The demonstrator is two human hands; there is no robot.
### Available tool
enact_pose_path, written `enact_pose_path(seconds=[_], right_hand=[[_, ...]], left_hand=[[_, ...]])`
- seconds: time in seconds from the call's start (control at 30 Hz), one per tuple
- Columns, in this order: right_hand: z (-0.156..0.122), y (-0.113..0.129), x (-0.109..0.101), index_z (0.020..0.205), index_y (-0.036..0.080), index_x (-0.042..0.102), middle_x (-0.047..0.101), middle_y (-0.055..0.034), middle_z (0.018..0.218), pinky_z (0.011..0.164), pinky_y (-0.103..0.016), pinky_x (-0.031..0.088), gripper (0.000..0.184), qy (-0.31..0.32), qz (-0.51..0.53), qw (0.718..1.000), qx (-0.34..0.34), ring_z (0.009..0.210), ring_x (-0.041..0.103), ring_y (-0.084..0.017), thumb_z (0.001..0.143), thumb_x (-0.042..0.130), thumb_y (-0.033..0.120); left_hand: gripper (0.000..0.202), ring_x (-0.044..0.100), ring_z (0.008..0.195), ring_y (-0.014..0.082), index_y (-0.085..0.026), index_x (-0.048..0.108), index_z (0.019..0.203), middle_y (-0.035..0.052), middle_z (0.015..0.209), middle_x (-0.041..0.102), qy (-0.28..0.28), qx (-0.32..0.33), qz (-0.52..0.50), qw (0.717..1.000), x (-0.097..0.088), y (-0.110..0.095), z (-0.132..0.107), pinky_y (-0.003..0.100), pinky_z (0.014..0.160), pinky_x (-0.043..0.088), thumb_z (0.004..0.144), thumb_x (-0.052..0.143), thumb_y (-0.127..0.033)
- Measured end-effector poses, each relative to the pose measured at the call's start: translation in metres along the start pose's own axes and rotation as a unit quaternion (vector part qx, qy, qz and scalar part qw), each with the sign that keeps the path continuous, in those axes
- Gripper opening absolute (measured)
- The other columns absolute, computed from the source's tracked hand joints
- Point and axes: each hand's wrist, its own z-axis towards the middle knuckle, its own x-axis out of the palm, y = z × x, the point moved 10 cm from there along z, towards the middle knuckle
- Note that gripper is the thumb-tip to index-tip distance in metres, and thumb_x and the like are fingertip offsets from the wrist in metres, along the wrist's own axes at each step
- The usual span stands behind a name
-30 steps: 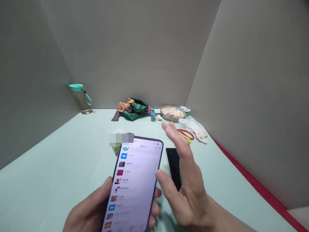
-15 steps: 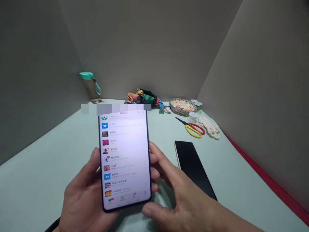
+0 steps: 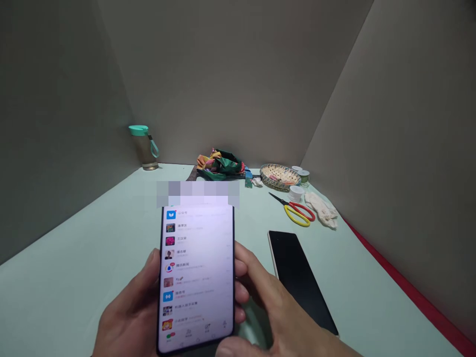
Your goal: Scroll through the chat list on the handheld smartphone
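A lit smartphone [image 3: 203,277] stands upright at the lower middle of the head view, its screen showing a list of chats with small round and square icons. My left hand [image 3: 124,317] grips it from the left, thumb along the edge and the other fingers hidden behind. Curled against the right edge are the fingers of my right hand [image 3: 280,312], with its thumb at the lower right corner. A second phone [image 3: 299,277], its screen dark, lies flat on the table just beyond my right hand.
Scissors [image 3: 293,210] with red and yellow handles lie behind the dark phone, near a white cloth [image 3: 322,210] and a white spool [image 3: 296,193]. Farther back are a woven basket [image 3: 280,184], a green spool [image 3: 304,177], colourful fabric [image 3: 223,163] and a bottle [image 3: 145,148]. Grey walls enclose the table.
The lit smartphone and both hands sit lower and slightly farther right in view. My right thumb has come up to the phone's lower corner. The background has shifted down as the camera tilted up.
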Motion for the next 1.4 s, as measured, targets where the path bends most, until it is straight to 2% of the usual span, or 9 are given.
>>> enact_pose_path(seconds=[0.17, 0.37, 0.53, 0.77, 0.93, 1.07, 1.17, 1.3, 1.4], right_hand=[[0.005, -0.001, 0.006, 0.138, 0.024, 0.040, 0.039, 0.0055, 0.083, 0.060, -0.020, 0.044, 0.073, 0.016, 0.032, 0.999, -0.039, 0.063, 0.040, -0.006, 0.072, 0.071, 0.022], [-0.005, -0.009, 0.002, 0.140, 0.029, 0.042, 0.043, 0.0013, 0.088, 0.064, -0.021, 0.048, 0.063, -0.014, -0.037, 0.999, -0.025, 0.072, 0.048, -0.010, 0.081, 0.065, 0.025], [-0.008, -0.024, 0.004, 0.153, 0.028, 0.028, 0.045, -0.0008, 0.094, 0.069, -0.024, 0.049, 0.084, 0.010, -0.029, 0.999, 0.021, 0.075, 0.049, -0.011, 0.083, 0.073, 0.039], [-0.006, -0.030, 0.007, 0.158, 0.033, 0.018, 0.042, -0.0001, 0.096, 0.074, -0.025, 0.049, 0.105, 0.054, -0.002, 0.998, 0.024, 0.076, 0.047, -0.011, 0.077, 0.082, 0.045], [-0.003, -0.030, 0.008, 0.158, 0.029, 0.018, 0.042, 0.0001, 0.095, 0.067, -0.023, 0.045, 0.103, 0.036, 0.027, 0.999, 0.012, 0.072, 0.044, -0.009, 0.076, 0.080, 0.034], [-0.001, -0.010, 0.004, 0.147, 0.025, 0.036, 0.045, 0.0000, 0.093, 0.076, -0.027, 0.047, 0.070, 0.022, 0.012, 1.000, -0.005, 0.078, 0.047, -0.011, 0.083, 0.064, 0.025], [0.000, 0.000, 0.001, 0.139, 0.024, 0.043, 0.048, -0.0009, 0.095, 0.083, -0.030, 0.047, 0.052, 0.019, 0.002, 1.000, -0.021, 0.087, 0.050, -0.014, 0.089, 0.059, 0.030], [0.002, -0.009, 0.006, 0.138, 0.026, 0.042, 0.044, 0.0046, 0.085, 0.062, -0.020, 0.040, 0.073, 0.034, 0.063, 0.997, -0.028, 0.069, 0.043, -0.008, 0.075, 0.079, 0.030], [0.003, -0.016, 0.006, 0.136, 0.027, 0.042, 0.043, 0.0062, 0.083, 0.061, -0.019, 0.038, 0.078, 0.025, 0.063, 0.997, -0.034, 0.066, 0.040, -0.007, 0.071, 0.085, 0.026]], left_hand=[[0.055, 0.066, 0.124, 0.0367, -0.012, 0.067, 0.134, 0.0224, 0.134, 0.067, 0.052, -0.006, -0.005, 0.999, 0.012, 0.000, 0.002, 0.052, 0.112, 0.046, 0.101, 0.046, -0.051], [0.051, 0.068, 0.118, 0.0389, -0.017, 0.071, 0.130, 0.0194, 0.131, 0.070, -0.009, -0.013, 0.045, 0.999, -0.004, -0.001, -0.001, 0.055, 0.109, 0.048, 0.098, 0.052, -0.052], [0.055, 0.069, 0.117, 0.0381, -0.015, 0.069, 0.132, 0.0193, 0.131, 0.070, 0.014, -0.008, 0.027, 1.000, -0.002, 0.001, 0.000, 0.051, 0.108, 0.051, 0.096, 0.055, -0.054], [0.059, 0.064, 0.123, 0.0455, -0.017, 0.066, 0.137, 0.0180, 0.136, 0.068, -0.031, 0.000, 0.044, 0.999, -0.029, -0.002, -0.006, 0.064, 0.113, 0.040, 0.095, 0.053, -0.057], [0.059, 0.064, 0.122, 0.0452, -0.016, 0.065, 0.138, 0.0201, 0.136, 0.067, -0.038, 0.003, 0.054, 0.998, -0.031, -0.002, -0.006, 0.065, 0.113, 0.039, 0.097, 0.051, -0.055], [0.056, 0.063, 0.125, 0.0418, -0.017, 0.065, 0.138, 0.0207, 0.137, 0.066, -0.024, 0.003, 0.045, 0.999, -0.023, -0.003, -0.004, 0.060, 0.114, 0.041, 0.097, 0.052, -0.053], [0.053, 0.063, 0.126, 0.0392, -0.019, 0.065, 0.138, 0.0196, 0.137, 0.066, -0.017, 0.000, 0.034, 0.999, -0.018, -0.003, -0.002, 0.056, 0.114, 0.042, 0.099, 0.050, -0.052], [0.056, 0.065, 0.123, 0.0402, -0.015, 0.065, 0.138, 0.0225, 0.135, 0.067, -0.018, -0.001, 0.037, 0.999, -0.015, -0.002, 0.000, 0.061, 0.113, 0.041, 0.099, 0.048, -0.053], [0.057, 0.066, 0.122, 0.0396, -0.012, 0.065, 0.137, 0.0240, 0.134, 0.067, -0.010, 0.002, 0.032, 0.999, -0.010, -0.001, 0.001, 0.059, 0.112, 0.043, 0.100, 0.047, -0.052]])
